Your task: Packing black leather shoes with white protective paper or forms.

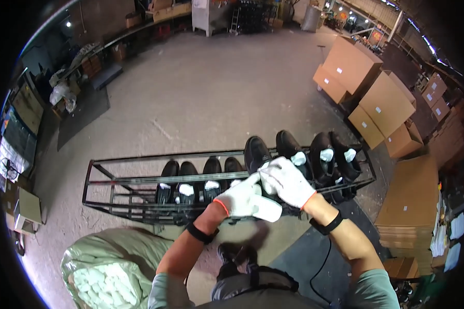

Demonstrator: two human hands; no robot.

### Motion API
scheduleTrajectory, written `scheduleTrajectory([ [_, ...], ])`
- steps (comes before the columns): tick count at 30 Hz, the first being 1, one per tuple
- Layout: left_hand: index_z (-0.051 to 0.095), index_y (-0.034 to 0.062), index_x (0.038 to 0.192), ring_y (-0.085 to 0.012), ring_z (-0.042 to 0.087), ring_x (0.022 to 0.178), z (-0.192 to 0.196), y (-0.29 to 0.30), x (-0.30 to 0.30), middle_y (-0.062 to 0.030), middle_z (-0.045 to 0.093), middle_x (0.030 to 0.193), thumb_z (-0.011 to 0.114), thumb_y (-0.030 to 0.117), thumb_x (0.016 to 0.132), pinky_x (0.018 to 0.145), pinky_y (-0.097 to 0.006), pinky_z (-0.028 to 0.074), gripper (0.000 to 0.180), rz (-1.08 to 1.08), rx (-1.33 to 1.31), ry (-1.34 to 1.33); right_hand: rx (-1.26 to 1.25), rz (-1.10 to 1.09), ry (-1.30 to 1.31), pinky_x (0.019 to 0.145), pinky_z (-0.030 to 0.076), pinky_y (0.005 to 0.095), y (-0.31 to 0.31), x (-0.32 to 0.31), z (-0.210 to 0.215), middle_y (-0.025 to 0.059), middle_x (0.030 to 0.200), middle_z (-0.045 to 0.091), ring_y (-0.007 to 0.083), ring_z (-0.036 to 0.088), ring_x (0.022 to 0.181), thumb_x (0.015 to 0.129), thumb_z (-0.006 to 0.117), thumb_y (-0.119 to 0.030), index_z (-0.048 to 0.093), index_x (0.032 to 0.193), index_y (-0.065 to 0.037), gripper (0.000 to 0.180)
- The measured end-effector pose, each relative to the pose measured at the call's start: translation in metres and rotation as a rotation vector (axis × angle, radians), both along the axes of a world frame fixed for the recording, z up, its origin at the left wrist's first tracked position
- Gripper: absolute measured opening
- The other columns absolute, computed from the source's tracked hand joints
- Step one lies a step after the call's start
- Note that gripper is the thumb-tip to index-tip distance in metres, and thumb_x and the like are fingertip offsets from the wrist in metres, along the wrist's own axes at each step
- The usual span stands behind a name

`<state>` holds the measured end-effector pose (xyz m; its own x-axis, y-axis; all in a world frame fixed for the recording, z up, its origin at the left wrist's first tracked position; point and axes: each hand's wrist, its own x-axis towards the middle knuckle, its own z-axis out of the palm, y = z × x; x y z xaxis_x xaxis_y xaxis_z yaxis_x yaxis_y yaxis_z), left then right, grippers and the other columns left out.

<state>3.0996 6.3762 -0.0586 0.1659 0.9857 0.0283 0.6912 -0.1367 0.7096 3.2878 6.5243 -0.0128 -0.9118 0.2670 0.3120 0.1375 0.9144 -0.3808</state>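
Both gloved grips, left hand (pixel 239 198) and right hand (pixel 288 181), pinch white paper wad (pixel 267 208) over black shoe (pixel 256 153)

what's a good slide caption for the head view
Gloved left hand and right hand work white stuffing at a black shoe on a metal rack.

Stacked cardboard boxes (pixel 374 98) at right, green sack of white wads (pixel 105 268) lower left, concrete floor (pixel 201 87)
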Motion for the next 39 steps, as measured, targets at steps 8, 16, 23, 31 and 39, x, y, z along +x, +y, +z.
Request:
scheduleTrajectory([
  [8, 0.070, 0.0029, 0.106, -0.0447, 0.066, 0.124, -0.067, -0.021, 0.027, -0.0227, 0.057, 0.128, 0.081, 0.014, 0.080, 0.117, -0.054, 0.051, 0.031, 0.060, 0.234, -0.100, -0.104, -0.128, 0.095, 0.087, 0.057, 0.0495, 0.005, -0.016, -0.008, 0.0158, 0.100, 0.068, 0.0413, 0.070, 0.098, 0.100, 0.072, -0.015, 0.074, 0.109, -0.007, 0.012],
  [16, 0.071, 0.0005, 0.124, -0.0450, 0.069, 0.122, -0.028, -0.090, 0.044, -0.0250, 0.066, 0.136, 0.083, 0.012, 0.076, 0.104, -0.046, 0.059, 0.050, 0.311, 0.277, -0.445, 0.238, -0.187, 0.225, 0.085, 0.057, 0.0482, -0.014, -0.020, -0.033, 0.0150, 0.095, 0.067, 0.0382, 0.068, 0.096, 0.090, 0.076, -0.011, 0.080, 0.101, -0.011, 0.012],
  [23, 0.069, 0.0029, 0.122, -0.0420, 0.073, 0.110, -0.053, -0.109, 0.067, -0.0209, 0.070, 0.127, 0.082, 0.010, 0.078, 0.094, -0.048, 0.062, 0.047, 0.302, 0.378, -0.353, 0.318, -0.385, 0.049, 0.079, 0.060, 0.0478, -0.013, -0.025, -0.062, 0.0166, 0.095, 0.072, 0.0367, 0.070, 0.090, 0.103, 0.066, -0.024, 0.072, 0.104, -0.005, 0.021],
  [31, 0.069, 0.0009, 0.126, -0.0416, 0.078, 0.098, -0.026, -0.115, 0.097, -0.0220, 0.077, 0.110, 0.087, 0.012, 0.081, 0.087, -0.047, 0.063, 0.049, 0.612, 0.242, -0.335, 0.363, -0.296, -0.178, 0.079, 0.050, 0.0510, -0.026, -0.018, -0.008, 0.0123, 0.097, 0.074, 0.0336, 0.066, 0.096, 0.100, 0.063, -0.031, 0.078, 0.096, -0.009, 0.027],
  [39, 0.069, -0.0014, 0.129, -0.0204, 0.074, 0.094, -0.005, -0.059, 0.169, -0.0098, 0.077, 0.107, 0.071, 0.015, 0.100, 0.088, -0.034, 0.060, 0.033, 0.788, 0.164, -0.825, -0.804, -0.136, 0.326, 0.110, 0.055, 0.0427, 0.012, 0.066, -0.003, 0.0228, 0.126, 0.077, 0.0352, 0.071, 0.126, 0.106, 0.071, -0.027, 0.070, 0.139, 0.004, 0.046],
])
